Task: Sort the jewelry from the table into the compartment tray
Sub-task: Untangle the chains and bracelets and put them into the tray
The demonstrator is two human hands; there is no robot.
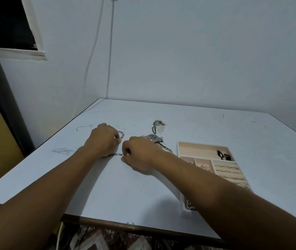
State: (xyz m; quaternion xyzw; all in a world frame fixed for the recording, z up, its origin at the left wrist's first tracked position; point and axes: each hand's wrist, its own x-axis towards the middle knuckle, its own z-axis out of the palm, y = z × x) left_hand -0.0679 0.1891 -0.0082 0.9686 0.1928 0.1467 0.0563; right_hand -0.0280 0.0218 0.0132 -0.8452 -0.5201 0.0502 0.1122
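We pinch chain (117, 154) w/ L hand (104, 140) & R hand (141, 155), toward table (215, 127) left edge; limp, light, slippery, so hold ends.

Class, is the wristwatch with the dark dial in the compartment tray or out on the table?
Out. The wristwatch lies on the table, left of the compartment tray, beyond the right hand pinching a chain.

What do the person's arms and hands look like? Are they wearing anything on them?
Both arms are bare, with no sleeves showing right up to the picture's edge. The left hand and the right hand have no gloves. No watch is strapped on either wrist. I see no rings on the fingers that show, but some are hidden.
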